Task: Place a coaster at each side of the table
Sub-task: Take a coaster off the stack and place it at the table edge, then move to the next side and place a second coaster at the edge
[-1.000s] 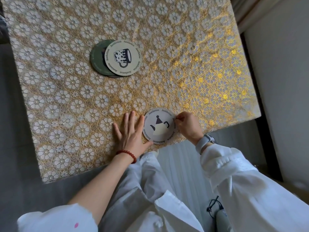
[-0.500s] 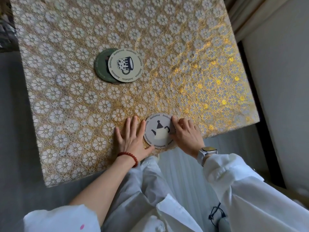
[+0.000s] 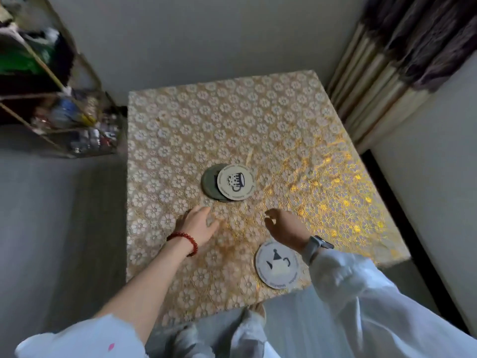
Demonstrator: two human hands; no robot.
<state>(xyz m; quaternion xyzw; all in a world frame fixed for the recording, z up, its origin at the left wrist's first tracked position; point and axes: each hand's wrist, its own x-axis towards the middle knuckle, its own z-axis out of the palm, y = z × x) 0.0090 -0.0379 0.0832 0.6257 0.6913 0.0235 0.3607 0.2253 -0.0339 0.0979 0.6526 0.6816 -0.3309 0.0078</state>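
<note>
A white round coaster with a teapot drawing (image 3: 277, 267) lies flat near the table's near edge, right of centre. In the middle of the table a white coaster with a cup drawing (image 3: 236, 182) rests partly over a dark green coaster (image 3: 209, 184). My left hand (image 3: 198, 224), with a red bead bracelet, hovers over the cloth just below the stack, fingers loosely apart and empty. My right hand (image 3: 285, 227), watch on the wrist, is lifted above the teapot coaster, fingers curled loosely with nothing in them. The table (image 3: 296, 120) wears a gold and white flowered cloth.
A cluttered wire shelf (image 3: 64, 117) stands at the table's far left corner. Pleated curtains (image 3: 387, 73) hang at the far right. Grey floor runs along the left side and a wall along the right. My knees show below the near edge.
Both hands have left the teapot coaster and moved forward toward the stack in the table's middle. The view has risen and pulled back, showing the whole table.
</note>
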